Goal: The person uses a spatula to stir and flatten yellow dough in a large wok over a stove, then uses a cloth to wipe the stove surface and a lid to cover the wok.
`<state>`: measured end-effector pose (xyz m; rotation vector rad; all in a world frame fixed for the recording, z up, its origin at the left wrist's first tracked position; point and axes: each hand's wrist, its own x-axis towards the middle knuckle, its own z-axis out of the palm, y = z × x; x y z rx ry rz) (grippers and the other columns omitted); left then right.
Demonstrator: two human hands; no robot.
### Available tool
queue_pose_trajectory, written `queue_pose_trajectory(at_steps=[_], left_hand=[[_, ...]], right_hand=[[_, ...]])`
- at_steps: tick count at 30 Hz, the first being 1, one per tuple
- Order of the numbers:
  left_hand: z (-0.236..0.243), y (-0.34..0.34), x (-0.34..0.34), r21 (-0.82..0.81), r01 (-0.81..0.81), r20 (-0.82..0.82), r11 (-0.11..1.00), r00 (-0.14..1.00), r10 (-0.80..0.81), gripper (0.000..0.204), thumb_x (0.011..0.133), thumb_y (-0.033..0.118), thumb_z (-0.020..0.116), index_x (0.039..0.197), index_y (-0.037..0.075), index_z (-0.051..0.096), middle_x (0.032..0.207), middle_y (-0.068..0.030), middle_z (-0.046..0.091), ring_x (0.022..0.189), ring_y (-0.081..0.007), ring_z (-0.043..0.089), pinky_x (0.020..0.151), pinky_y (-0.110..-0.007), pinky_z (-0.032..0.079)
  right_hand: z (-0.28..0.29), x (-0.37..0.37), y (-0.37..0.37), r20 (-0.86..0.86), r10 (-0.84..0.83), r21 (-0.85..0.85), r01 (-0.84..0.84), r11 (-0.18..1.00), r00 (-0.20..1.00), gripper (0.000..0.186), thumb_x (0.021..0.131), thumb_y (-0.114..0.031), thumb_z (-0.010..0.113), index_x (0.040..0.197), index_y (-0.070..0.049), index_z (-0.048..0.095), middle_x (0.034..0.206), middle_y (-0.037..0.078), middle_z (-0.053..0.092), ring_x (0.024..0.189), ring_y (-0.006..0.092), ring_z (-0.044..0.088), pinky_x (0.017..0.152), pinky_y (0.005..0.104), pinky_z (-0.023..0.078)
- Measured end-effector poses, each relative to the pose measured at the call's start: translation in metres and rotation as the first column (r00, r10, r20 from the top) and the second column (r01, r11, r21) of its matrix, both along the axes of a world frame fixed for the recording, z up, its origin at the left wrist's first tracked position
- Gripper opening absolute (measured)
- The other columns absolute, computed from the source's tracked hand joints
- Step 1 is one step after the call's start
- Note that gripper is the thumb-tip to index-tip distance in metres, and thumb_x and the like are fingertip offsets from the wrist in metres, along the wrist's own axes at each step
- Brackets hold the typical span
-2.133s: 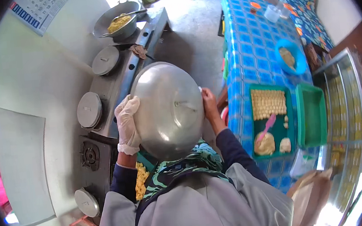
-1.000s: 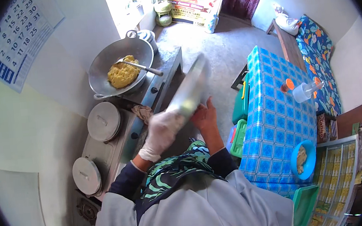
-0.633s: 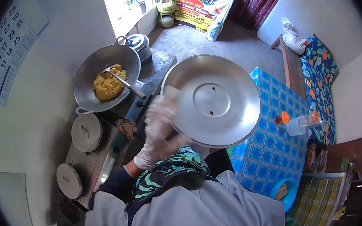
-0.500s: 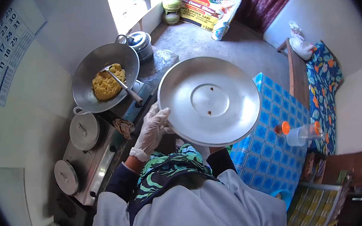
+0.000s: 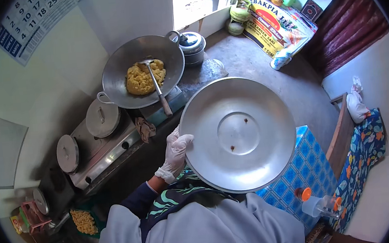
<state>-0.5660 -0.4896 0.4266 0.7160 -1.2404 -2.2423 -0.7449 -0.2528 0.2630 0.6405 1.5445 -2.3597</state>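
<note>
My left hand (image 5: 177,152), in a clear thin glove, is closed on the left rim of a large round metal lid (image 5: 203,113). The lid is tilted up in front of me, showing a round centre ring with two dark spots. My right hand is hidden, with the lid covering the place where it would be. Beyond and left of the lid, a big metal wok (image 5: 119,70) sits on the stove. It holds a yellow, crumbly mash (image 5: 141,82), and a long-handled spatula (image 5: 157,83) leans in it.
Left along the stove (image 5: 113,150) are two lidded pots and a brown cloth (image 5: 145,128). A metal pot (image 5: 193,51) stands behind the wok. To the right is a table with a blue checked cloth (image 5: 308,162), holding orange-capped containers (image 5: 315,206). A patterned cushion (image 5: 356,171) lies on a bench.
The view has swung left, so the stove and wok appear farther right. The lid sits slightly lower and farther right in view, still in my left hand. My right sleeve has gone behind it.
</note>
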Motion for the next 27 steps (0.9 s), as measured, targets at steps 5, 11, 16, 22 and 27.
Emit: queue_pose_trajectory(at_steps=[5, 11, 16, 22, 27], left_hand=[[-0.034, -0.008, -0.005, 0.217, -0.131, -0.045, 0.967, 0.989, 0.144, 0.023, 0.073, 0.003, 0.055, 0.096, -0.001, 0.057, 0.077, -0.0011, 0.056, 0.064, -0.0072, 0.054, 0.061, -0.02, 0.046], [-0.038, -0.046, 0.0, 0.13, -0.226, -0.045, 0.966, 0.971, 0.233, 0.016, 0.071, -0.002, 0.053, 0.087, 0.0, 0.055, 0.074, -0.003, 0.056, 0.059, -0.0085, 0.052, 0.057, -0.021, 0.046], [0.029, -0.099, 0.051, -0.4, -0.266, -0.136, 0.877, 0.964, 0.23, 0.02, 0.074, 0.005, 0.05, 0.091, -0.004, 0.056, 0.065, -0.0046, 0.057, 0.054, -0.0136, 0.05, 0.052, -0.026, 0.039], [0.043, -0.13, 0.057, -0.864, 0.079, 0.173, 0.497, 0.974, 0.145, 0.036, 0.075, 0.017, 0.047, 0.101, -0.007, 0.053, 0.077, -0.0273, 0.05, 0.065, -0.0421, 0.048, 0.059, -0.043, 0.041], [0.046, -0.154, 0.071, -0.873, 0.223, 0.299, 0.433, 0.948, 0.114, 0.023, 0.076, 0.017, 0.048, 0.07, -0.005, 0.051, 0.067, -0.0225, 0.046, 0.058, -0.0332, 0.049, 0.054, -0.039, 0.038]], right_hand=[[0.004, -0.012, -0.013, -0.025, 0.028, 0.032, -0.028, 0.999, 0.999, 0.025, 0.087, -0.008, 0.05, 0.109, 0.002, 0.056, 0.093, 0.008, 0.06, 0.081, 0.0132, 0.058, 0.069, 0.0281, 0.048], [0.026, -0.035, -0.026, -0.128, -0.011, 0.099, 0.024, 0.995, 0.992, 0.026, 0.087, -0.005, 0.049, 0.11, 0.002, 0.056, 0.093, 0.008, 0.06, 0.081, 0.0121, 0.057, 0.068, 0.0267, 0.048], [0.115, -0.051, -0.096, -0.551, 0.051, 0.211, 0.08, 0.974, 0.833, 0.027, 0.087, -0.002, 0.049, 0.112, 0.003, 0.057, 0.093, 0.008, 0.06, 0.081, 0.0113, 0.057, 0.068, 0.0256, 0.048], [0.197, 0.017, -0.266, -0.66, 0.627, 0.708, -0.064, 0.703, -0.413, 0.036, 0.07, -0.006, 0.071, 0.105, -0.005, 0.062, 0.105, 0.011, 0.063, 0.086, 0.0215, 0.062, 0.072, 0.03, 0.052], [0.207, 0.051, -0.341, -0.547, 0.461, 0.714, -0.102, 0.692, -0.699, 0.022, 0.069, 0.0, 0.064, 0.09, -0.003, 0.062, 0.085, 0.01, 0.052, 0.081, 0.0268, 0.055, 0.063, 0.0353, 0.05]])
